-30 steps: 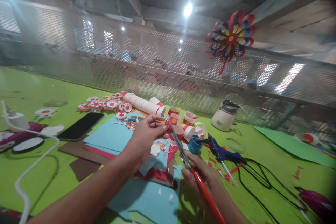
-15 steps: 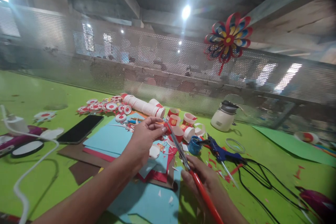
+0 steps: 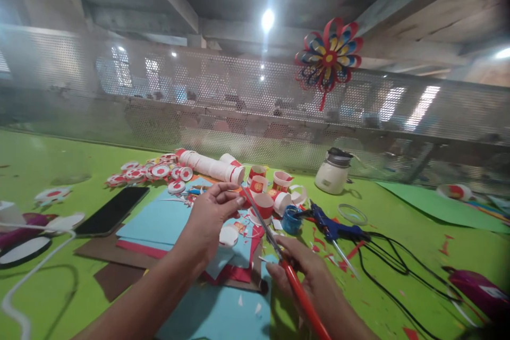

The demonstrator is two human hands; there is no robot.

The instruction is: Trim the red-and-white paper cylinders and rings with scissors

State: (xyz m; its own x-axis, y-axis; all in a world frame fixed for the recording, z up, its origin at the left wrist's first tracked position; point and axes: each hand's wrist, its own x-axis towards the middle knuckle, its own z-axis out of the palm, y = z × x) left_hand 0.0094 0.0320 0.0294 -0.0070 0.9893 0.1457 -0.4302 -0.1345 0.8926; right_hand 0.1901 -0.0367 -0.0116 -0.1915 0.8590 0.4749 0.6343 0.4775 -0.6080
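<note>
My right hand (image 3: 306, 271) is wrapped round the red handles of a pair of scissors (image 3: 271, 236), whose long metal blades point up and away to the left. The blades look nearly together. My left hand (image 3: 211, 218) pinches a small piece of red paper (image 3: 245, 195) at the tip of the blades; the fingers hide much of it. Just beyond the scissors stand several red and white paper cup pieces (image 3: 262, 203). Under my hands lies a stack of light blue sheets (image 3: 153, 223), with red and brown sheets below and paper scraps on top.
A blue glue gun (image 3: 332, 226) with a black cord lies right of a small blue jar (image 3: 292, 220). Stacked white cups (image 3: 209, 164) and red-white paper discs (image 3: 135, 174) lie behind. A black phone (image 3: 113, 211) is on the left, a white pot (image 3: 333, 172) at the back right.
The camera view has turned slightly to the right, so the scene sits further left. Both hands keep their holds, and the scissor blades remain beside the red paper.
</note>
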